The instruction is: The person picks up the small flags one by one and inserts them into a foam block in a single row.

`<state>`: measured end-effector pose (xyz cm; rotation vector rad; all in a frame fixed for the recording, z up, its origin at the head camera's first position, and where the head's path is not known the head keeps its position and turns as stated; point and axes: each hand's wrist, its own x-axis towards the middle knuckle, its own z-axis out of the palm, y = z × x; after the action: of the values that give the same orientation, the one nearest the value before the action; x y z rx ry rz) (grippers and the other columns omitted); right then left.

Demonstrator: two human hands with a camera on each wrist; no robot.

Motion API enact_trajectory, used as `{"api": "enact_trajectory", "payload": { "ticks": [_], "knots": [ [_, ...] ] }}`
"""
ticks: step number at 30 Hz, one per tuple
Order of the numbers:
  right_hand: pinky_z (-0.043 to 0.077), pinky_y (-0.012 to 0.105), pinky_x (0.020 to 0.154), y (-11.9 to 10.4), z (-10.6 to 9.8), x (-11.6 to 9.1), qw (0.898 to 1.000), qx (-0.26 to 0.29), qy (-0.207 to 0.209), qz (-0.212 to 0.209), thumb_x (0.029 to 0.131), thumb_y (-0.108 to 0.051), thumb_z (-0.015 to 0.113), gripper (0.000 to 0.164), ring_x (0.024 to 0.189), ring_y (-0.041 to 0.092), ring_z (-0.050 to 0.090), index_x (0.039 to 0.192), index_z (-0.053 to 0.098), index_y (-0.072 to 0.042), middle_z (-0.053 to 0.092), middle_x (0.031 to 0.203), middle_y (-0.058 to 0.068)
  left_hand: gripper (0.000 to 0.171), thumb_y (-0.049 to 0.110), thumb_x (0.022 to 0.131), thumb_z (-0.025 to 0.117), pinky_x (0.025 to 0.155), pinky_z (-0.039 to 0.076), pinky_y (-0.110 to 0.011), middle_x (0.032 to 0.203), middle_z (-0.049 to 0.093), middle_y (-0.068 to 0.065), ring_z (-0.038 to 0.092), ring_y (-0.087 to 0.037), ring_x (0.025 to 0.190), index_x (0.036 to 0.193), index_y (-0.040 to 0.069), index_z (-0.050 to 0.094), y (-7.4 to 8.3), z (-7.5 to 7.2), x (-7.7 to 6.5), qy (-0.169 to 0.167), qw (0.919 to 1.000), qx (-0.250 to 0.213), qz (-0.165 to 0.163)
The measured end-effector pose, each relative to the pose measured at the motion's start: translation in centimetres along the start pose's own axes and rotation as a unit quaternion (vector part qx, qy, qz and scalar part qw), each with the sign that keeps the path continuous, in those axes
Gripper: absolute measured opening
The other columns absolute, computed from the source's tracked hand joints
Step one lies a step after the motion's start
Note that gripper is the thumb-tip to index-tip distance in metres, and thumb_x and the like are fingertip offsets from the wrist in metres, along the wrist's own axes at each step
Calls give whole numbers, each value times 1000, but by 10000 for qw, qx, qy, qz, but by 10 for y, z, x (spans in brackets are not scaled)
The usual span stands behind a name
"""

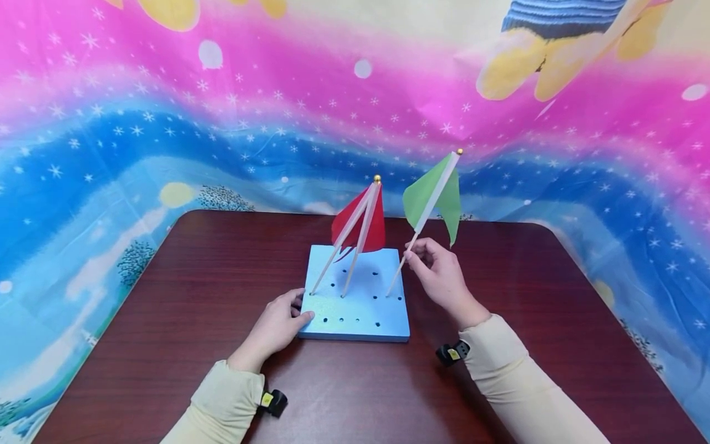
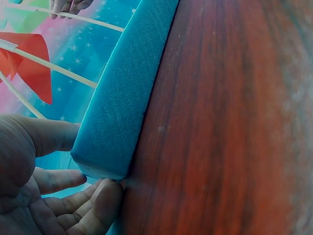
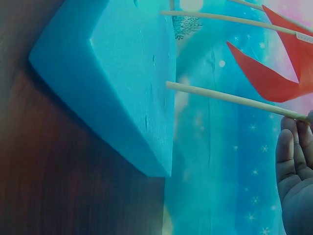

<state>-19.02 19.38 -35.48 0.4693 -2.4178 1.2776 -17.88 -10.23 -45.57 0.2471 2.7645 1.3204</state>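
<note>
A light-blue foam block (image 1: 360,330) with small holes in its top sits on the table. My left hand (image 1: 280,324) holds its left edge, thumb on the top face and the other fingers at the side. The right hand (image 1: 444,274) pinches the thin wooden stick of a green flag (image 1: 426,191) between thumb and fingers. That stick tilts to the right, and its lower end meets the block's top on the right; whether it sits in a hole I cannot tell. Two red flags (image 1: 374,231) stand tilted in the block, their gold-tipped tops close together.
The dark reddish-brown wooden table (image 1: 183,345) has rounded far corners. Behind it hangs a colourful printed cloth (image 1: 310,92) with snowflakes. A black wrist strap (image 1: 274,402) is on the left sleeve, another strap (image 1: 453,353) on the right.
</note>
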Motion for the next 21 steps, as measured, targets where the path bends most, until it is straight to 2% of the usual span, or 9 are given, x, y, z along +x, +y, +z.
{"api": "enact_trajectory", "payload": {
  "ticks": [2, 7, 14, 21],
  "knots": [
    [49, 23, 65, 9, 4, 2, 10000, 18, -25, 18, 92, 2, 61, 10, 74, 29, 62, 101, 64, 5, 68, 89, 20, 53, 16, 88, 70, 75, 52, -36, 107, 64, -12, 63, -18, 88, 134, -2, 52, 1, 0, 0, -2, 10000, -5, -8],
    [50, 32, 63, 32, 11, 4, 9999, 75, -64, 43, 93, -7, 63, 13, 72, 28, 63, 103, 65, 1, 69, 88, 15, 53, 15, 88, 69, 74, 52, -35, 109, 63, -12, 63, -18, 89, 135, -2, 52, 1, -1, -2, -28, 10000, -44, -53],
    [53, 30, 68, 35, 14, 2, 9996, 270, -15, 53, 94, -12, 64, 17, 73, 28, 64, 104, 65, 1, 69, 87, 9, 53, 16, 88, 69, 76, 52, -36, 110, 63, -13, 63, -19, 89, 135, -2, 52, 1, 0, -2, 9, 10000, -50, -30],
    [54, 28, 68, 24, 18, -2, 9996, 262, -19, 128, 93, -3, 63, 12, 75, 28, 65, 103, 64, 3, 68, 88, 15, 53, 16, 88, 69, 76, 52, -36, 110, 64, -12, 63, -19, 89, 134, -2, 52, 1, 1, -2, 27, 10000, -8, -45]
  ]
}}
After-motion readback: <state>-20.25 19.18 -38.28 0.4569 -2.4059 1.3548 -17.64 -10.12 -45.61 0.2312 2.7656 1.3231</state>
